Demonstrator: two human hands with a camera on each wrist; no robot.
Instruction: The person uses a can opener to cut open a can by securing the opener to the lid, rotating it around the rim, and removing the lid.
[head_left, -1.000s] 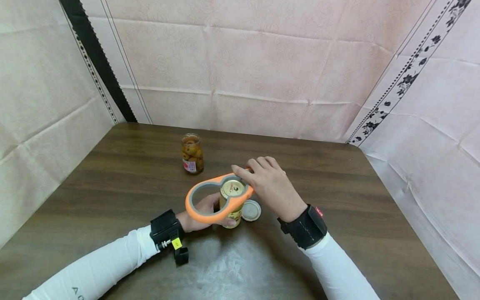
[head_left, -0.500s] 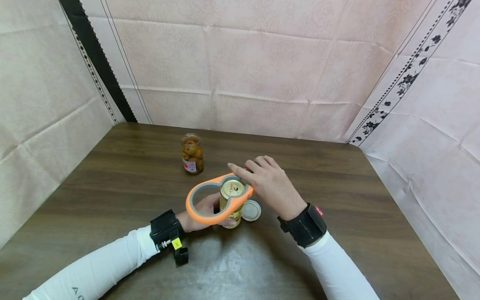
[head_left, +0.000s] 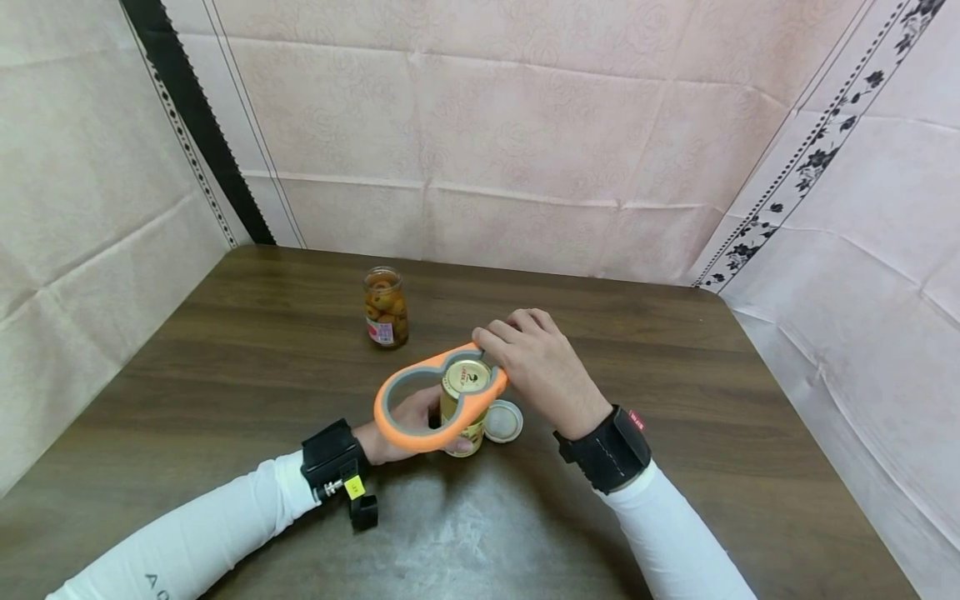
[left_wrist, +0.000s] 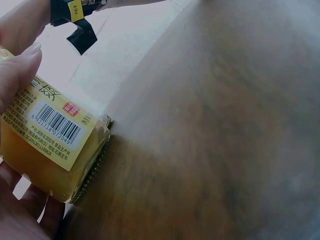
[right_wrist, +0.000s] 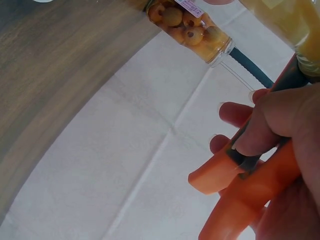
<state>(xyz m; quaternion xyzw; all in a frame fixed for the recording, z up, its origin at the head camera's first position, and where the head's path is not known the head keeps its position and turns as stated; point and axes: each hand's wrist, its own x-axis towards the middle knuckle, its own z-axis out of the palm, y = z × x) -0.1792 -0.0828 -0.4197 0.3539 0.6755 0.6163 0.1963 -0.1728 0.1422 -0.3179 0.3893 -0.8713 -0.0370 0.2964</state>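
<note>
My left hand [head_left: 411,412] grips a glass jar [left_wrist: 55,125] with a yellow label and barcode, fingers and thumb around its side. The jar stands upright on the table and its gold lid [head_left: 465,377] faces up. An orange jar opener [head_left: 416,442] with grey lining lies over the jar's top, its smaller loop around the lid. The large loop reaches left above my left hand. At the opener's far right end, my right hand [head_left: 536,367] grips its orange handles [right_wrist: 215,172], thumb across the dark lining in the right wrist view.
An open jar of olives [head_left: 386,308] stands farther back on the left. A loose round lid [head_left: 503,422] lies on the wooden table [head_left: 637,350] just right of the gripped jar. Pale cloth [head_left: 525,142] hangs behind and along both sides.
The leftmost finger of my right hand, stretched out before, has drawn in against the jar opener's handles. The opener's large loop has shifted very slightly toward me. The left hand and jar stay put.
</note>
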